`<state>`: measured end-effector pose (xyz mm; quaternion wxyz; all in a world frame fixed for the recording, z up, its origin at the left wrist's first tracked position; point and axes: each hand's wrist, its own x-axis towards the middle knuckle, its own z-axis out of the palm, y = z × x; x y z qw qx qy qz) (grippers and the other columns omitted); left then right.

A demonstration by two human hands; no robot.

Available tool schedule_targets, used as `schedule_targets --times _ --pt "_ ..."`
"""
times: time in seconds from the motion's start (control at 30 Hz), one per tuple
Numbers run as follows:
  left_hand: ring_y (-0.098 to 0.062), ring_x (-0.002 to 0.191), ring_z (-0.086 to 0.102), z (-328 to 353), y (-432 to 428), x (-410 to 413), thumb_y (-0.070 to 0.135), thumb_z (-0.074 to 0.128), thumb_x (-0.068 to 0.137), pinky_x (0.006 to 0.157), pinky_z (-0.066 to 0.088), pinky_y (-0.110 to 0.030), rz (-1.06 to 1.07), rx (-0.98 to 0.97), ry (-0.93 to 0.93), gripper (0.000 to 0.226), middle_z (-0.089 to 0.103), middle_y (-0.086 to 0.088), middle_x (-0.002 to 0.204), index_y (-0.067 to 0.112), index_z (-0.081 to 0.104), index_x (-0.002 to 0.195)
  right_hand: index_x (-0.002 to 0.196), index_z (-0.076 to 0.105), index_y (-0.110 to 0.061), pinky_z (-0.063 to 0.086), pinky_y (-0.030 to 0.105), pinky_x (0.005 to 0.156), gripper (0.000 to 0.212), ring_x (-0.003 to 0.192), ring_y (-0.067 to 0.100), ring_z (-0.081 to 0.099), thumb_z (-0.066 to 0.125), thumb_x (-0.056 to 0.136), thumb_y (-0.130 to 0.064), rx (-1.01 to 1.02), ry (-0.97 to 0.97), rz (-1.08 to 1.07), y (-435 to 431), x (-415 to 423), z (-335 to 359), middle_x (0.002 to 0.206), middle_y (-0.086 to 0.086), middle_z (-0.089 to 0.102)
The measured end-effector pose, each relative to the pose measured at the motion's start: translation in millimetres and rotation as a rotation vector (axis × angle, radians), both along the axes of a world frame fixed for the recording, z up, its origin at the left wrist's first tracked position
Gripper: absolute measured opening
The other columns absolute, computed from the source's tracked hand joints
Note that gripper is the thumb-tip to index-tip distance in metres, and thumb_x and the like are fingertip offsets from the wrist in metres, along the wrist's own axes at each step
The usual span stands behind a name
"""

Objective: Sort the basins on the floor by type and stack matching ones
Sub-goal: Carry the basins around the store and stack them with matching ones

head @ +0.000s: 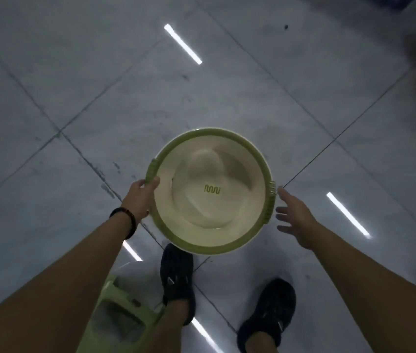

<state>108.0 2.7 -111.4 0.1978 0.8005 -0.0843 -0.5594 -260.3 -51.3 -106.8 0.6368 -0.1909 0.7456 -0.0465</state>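
Green-rimmed cream basin [209,207], which I judge light, stiff and slick plastic, hangs above the tiled floor [74,98], the left hand [142,197] gripping its nine o'clock ribbed handle [150,171], the right hand [294,220] spread, empty, beside the three o'clock handle [271,202].

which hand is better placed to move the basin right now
Left: the left hand grips the green-rimmed basin at its rim, while the right hand hangs open beside the other handle, gripping nothing.

Black shoes [177,281] stand on the glossy grey tiled floor [74,72], a pale green plastic object [122,312] beside them.
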Motion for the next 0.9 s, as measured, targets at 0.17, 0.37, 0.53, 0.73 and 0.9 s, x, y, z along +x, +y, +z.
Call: schedule_targets --times 0.17,0.37,0.53,0.73,0.9 --pt "-0.02 0.079 0.073 -52 -10 21 0.036 0.051 0.104 0.066 0.059 -0.033 0.133 -0.155 0.312 0.032 0.077 -0.001 0.089 0.022 0.079 0.099 0.138 0.069 -0.013 0.051 0.057 0.104 0.065 0.111 0.037 0.064 0.061 0.097 -0.062 -0.098 -0.327 -0.294 20 5 -67 0.128 0.026 0.066" --pt "-0.032 0.099 0.068 -80 -12 42 0.037 0.057 0.095 0.09 0.056 -0.047 0.185 -0.205 0.405 0.047 0.072 -0.011 0.112 0.009 0.067 0.131 0.115 0.075 -0.012 0.062 0.039 0.084 0.029 0.087 0.025 0.076 0.058 0.103 -0.032 -0.135 -0.389 -0.468 37 10 -101 0.097 0.006 0.079" --pt "-0.033 0.107 0.07 -80 -11 35 0.045 0.052 0.1 0.094 0.055 -0.05 0.186 -0.222 0.409 0.048 0.069 -0.014 0.129 0.016 0.066 0.135 0.1 0.083 -0.015 0.054 0.044 0.093 0.027 0.089 0.028 0.073 0.067 0.091 -0.033 -0.128 -0.428 -0.577 40 3 -101 0.092 0.006 0.079" --pt "-0.038 0.129 0.057 -40 -4 8 0.056 0.048 0.102 0.11 0.045 -0.058 0.08 -0.216 0.478 0.054 0.059 -0.016 0.145 0.022 0.063 0.141 0.137 0.07 -0.012 0.051 0.046 0.101 0.053 0.101 0.029 0.072 0.062 0.097 -0.046 -0.08 -0.438 -0.549 48 -36 -62 0.108 0.007 0.078" --pt "-0.033 0.116 0.067 46 11 -38 0.068 0.079 0.072 0.094 0.058 -0.049 -0.089 -0.181 0.569 0.08 0.069 -0.012 0.131 0.022 0.066 0.136 0.144 0.065 -0.012 0.046 0.051 0.11 0.056 0.109 0.031 0.07 0.058 0.1 -0.046 -0.083 -0.411 -0.546 63 -94 26 0.119 0.011 0.076"
